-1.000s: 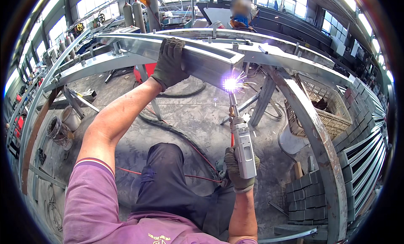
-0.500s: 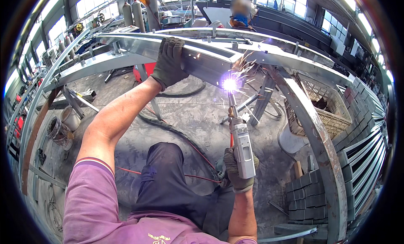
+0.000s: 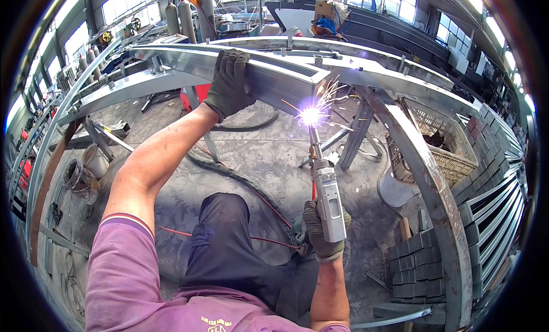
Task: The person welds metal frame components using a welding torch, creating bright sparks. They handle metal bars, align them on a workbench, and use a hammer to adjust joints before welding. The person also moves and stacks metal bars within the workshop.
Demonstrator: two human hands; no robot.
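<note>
My left hand [image 3: 229,85], in a dark work glove, is closed over the near edge of a silvery rectangular metal frame [image 3: 280,83]. That frame rests on larger steel beams at the far side. A grey welding gun [image 3: 330,209] is gripped in my right hand [image 3: 323,232], gloved too, with its nozzle pointing away from me. At the nozzle's tip a bright white-violet glow [image 3: 311,117] meets the lower corner of the frame's right end. Sparks fly up and to the right from it. The glare hides the exact contact spot.
A curved steel beam [image 3: 426,166] runs down my right, beside a beige plastic crate [image 3: 440,154]. Stacked metal profiles [image 3: 494,217] lie farther right. Dirty buckets [image 3: 81,182] stand at the left. A dark hose and red cable [image 3: 269,203] cross the floor.
The glow and nozzle tip have shifted very slightly left and down along the frame's end. The spark spray has changed shape. Both hands keep their grip, almost in place.
</note>
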